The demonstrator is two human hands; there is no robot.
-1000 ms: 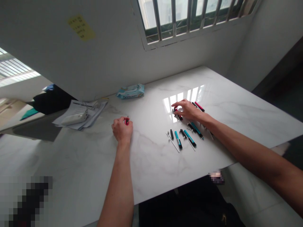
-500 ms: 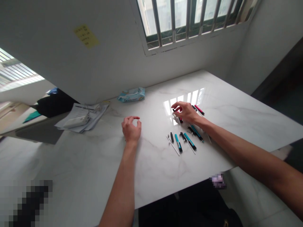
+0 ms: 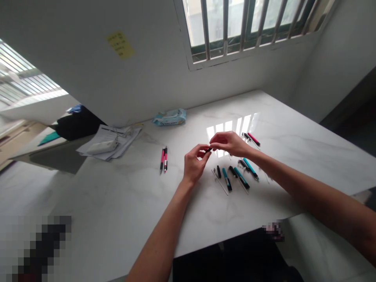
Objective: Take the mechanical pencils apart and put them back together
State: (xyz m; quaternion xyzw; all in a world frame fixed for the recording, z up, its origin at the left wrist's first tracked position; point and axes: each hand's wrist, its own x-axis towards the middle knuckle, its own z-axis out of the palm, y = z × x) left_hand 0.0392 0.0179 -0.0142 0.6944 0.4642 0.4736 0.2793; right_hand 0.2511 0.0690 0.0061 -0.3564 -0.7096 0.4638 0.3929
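Note:
My left hand (image 3: 194, 163) and my right hand (image 3: 230, 143) meet above the table. Between their fingertips is a small black pen part (image 3: 208, 150), pinched by the left hand, with the right fingers closed at its far end. Whether a second, smaller piece is in the right fingers is hidden. Just below the hands lie teal pen barrels (image 3: 227, 179) with black grips, black pen tips (image 3: 219, 171) and thin white refills (image 3: 220, 182). A red pen barrel (image 3: 253, 138) lies behind the right wrist. Two red-and-black pens (image 3: 163, 159) lie side by side left of my left hand.
A blue wipes packet (image 3: 169, 117) rests by the wall. Papers (image 3: 126, 137) with a white device (image 3: 102, 147) on them are at the left. The marble-patterned table (image 3: 141, 219) has its front edge near my lap. A barred window (image 3: 235, 31) is above.
My left hand has moved right, uncovering the two red-and-black pens. My right hand has come up slightly with a black pen part, and both hands now meet at it.

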